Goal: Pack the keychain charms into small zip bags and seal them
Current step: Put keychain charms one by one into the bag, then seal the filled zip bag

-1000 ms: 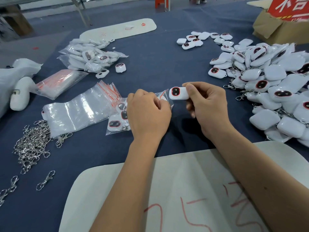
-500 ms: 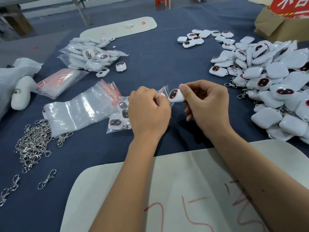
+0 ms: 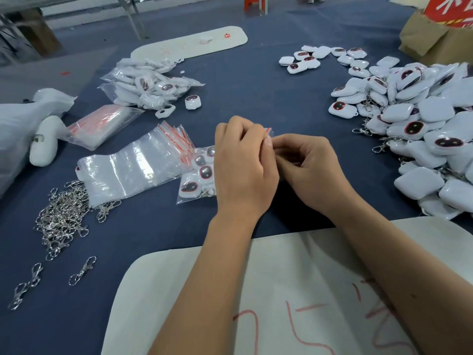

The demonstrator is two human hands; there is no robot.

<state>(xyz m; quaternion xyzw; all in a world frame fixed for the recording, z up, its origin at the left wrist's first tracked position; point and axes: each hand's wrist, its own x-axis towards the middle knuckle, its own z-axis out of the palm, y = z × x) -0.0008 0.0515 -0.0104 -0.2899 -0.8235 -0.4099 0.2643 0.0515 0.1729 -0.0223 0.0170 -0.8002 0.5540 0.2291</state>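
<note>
White oval charm gone from view since a second ago, likely inside small clear red-zip bag (image 3: pixel 268 131). My left hand (image 3: pixel 243 165) and right hand (image 3: pixel 311 166) pinch bag mouth. Sealing next.

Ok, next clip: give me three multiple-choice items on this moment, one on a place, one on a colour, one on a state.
1. Where does the big heap of loose charms lie?
A. On the person's right
B. On the person's left
C. On the white sheet at the near edge

2. What colour is the seal strip on the zip bag at the fingertips?
A. Blue
B. Red
C. Green

3. What are the left hand and right hand doing?
A. Both lie flat on the cloth
B. One reaches into the heap
C. Both pinch the bag's top edge

Answers: 1 A, the heap fills the right side of the blue cloth. 2 B, a red strip shows above the fingers. 3 C, the fingertips of both hands meet on the bag's top edge.
</note>
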